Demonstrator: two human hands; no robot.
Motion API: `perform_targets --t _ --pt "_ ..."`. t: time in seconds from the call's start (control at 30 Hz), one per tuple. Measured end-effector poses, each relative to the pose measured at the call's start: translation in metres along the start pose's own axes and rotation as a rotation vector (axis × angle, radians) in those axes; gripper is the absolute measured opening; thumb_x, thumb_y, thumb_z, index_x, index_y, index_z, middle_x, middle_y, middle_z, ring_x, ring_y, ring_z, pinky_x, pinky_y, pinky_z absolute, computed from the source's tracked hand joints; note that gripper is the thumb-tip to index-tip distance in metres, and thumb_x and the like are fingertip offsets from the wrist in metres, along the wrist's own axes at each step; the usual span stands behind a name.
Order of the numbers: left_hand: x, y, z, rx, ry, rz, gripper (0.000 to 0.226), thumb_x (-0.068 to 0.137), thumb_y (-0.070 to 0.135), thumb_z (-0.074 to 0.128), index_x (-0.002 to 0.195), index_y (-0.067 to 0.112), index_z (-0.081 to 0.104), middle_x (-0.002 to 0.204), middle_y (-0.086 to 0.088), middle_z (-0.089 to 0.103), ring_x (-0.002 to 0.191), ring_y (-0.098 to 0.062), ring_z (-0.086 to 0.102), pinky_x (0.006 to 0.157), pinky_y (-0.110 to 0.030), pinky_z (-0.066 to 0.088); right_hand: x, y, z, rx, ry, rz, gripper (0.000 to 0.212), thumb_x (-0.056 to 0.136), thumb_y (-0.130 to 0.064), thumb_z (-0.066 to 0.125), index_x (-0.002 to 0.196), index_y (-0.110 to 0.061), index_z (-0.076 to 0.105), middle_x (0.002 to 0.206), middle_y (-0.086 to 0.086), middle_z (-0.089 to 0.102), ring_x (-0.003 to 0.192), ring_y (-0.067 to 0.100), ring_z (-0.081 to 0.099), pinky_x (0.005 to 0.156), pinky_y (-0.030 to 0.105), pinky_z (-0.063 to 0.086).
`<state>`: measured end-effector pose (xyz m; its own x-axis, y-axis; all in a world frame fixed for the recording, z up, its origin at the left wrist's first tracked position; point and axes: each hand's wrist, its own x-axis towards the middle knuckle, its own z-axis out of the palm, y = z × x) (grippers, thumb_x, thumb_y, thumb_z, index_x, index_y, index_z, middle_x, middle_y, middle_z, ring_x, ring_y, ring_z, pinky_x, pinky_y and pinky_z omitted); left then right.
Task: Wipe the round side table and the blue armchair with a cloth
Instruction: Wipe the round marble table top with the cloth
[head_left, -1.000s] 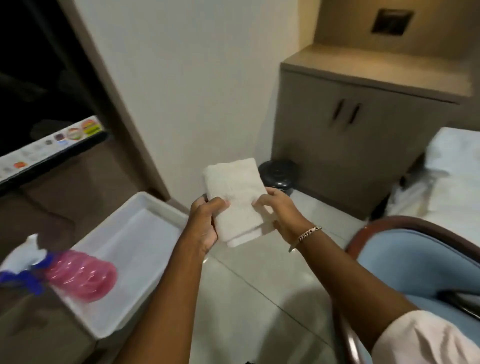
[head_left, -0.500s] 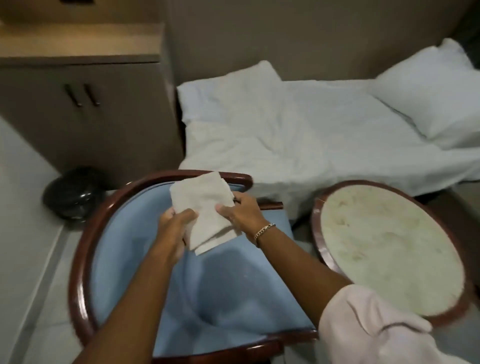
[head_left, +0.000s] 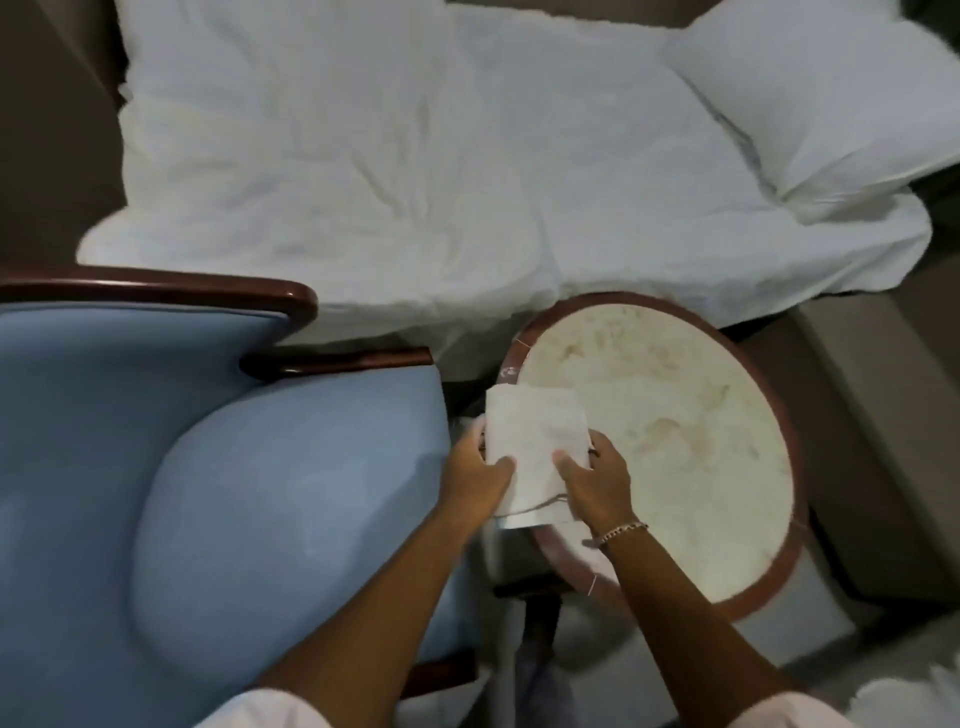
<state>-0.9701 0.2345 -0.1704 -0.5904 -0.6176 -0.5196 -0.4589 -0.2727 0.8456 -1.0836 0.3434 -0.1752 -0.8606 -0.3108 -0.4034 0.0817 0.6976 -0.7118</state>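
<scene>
A folded white cloth (head_left: 535, 441) is held between my two hands over the left edge of the round side table (head_left: 675, 447), which has a pale marble top and a dark red wooden rim. My left hand (head_left: 475, 475) grips the cloth's left side. My right hand (head_left: 597, 480), with a bracelet at the wrist, grips its right side above the tabletop. The blue armchair (head_left: 208, 493) with a dark wooden frame fills the left of the view, just left of my left hand.
A bed with a rumpled white duvet (head_left: 415, 182) and a pillow (head_left: 810, 98) lies directly behind the chair and table. A narrow gap of floor (head_left: 519, 649) separates chair and table. A beige surface (head_left: 883, 441) sits to the table's right.
The view swung right from the tray and cabinet to the chair and table. My hands carried the cloth from over the armchair to the left edge of the side table.
</scene>
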Motion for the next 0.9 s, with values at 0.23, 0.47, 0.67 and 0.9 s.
perform_targets --t 0.23,0.47,0.67,0.9 --pt "0.080 -0.063 0.127 0.154 0.302 -0.024 0.059 0.100 0.017 0.049 0.155 0.028 0.033 0.144 -0.001 0.057 0.137 -0.024 0.052 0.106 -0.012 0.039 0.174 0.064 0.024 -0.714 -0.081 -0.614 0.074 0.093 -0.057 0.053 0.157 -0.027 0.029 0.167 0.010 0.022 0.152 0.038 0.023 0.121 0.059 0.021" --pt "0.084 -0.132 0.215 0.783 0.365 0.145 0.074 0.095 0.039 0.043 0.157 0.003 0.025 0.168 -0.018 0.020 0.156 -0.033 0.017 0.126 -0.047 0.009 0.289 0.045 0.060 -0.857 -0.036 -0.814 0.069 0.097 -0.060 0.030 0.158 -0.031 0.019 0.169 -0.003 0.018 0.156 0.032 0.008 0.118 0.068 0.011" --pt "0.092 -0.150 0.237 0.907 0.253 0.262 0.081 0.097 0.043 0.044 0.158 -0.001 0.013 0.169 -0.021 0.008 0.157 -0.036 0.008 0.124 -0.048 0.014 0.299 0.041 0.056 -0.970 -0.407 -1.497 0.064 0.096 -0.054 0.033 0.155 -0.032 0.028 0.166 0.007 0.027 0.154 0.031 0.020 0.118 0.062 0.019" --pt "0.088 -0.144 0.234 0.876 0.232 0.270 0.078 0.095 0.042 0.047 0.158 0.002 0.022 0.169 -0.017 0.014 0.157 -0.033 0.012 0.125 -0.044 0.014 0.283 0.036 0.069 -0.996 -0.627 -1.750 0.065 0.095 -0.051 0.035 0.155 -0.028 0.031 0.164 0.009 0.032 0.154 0.032 0.022 0.119 0.063 0.018"
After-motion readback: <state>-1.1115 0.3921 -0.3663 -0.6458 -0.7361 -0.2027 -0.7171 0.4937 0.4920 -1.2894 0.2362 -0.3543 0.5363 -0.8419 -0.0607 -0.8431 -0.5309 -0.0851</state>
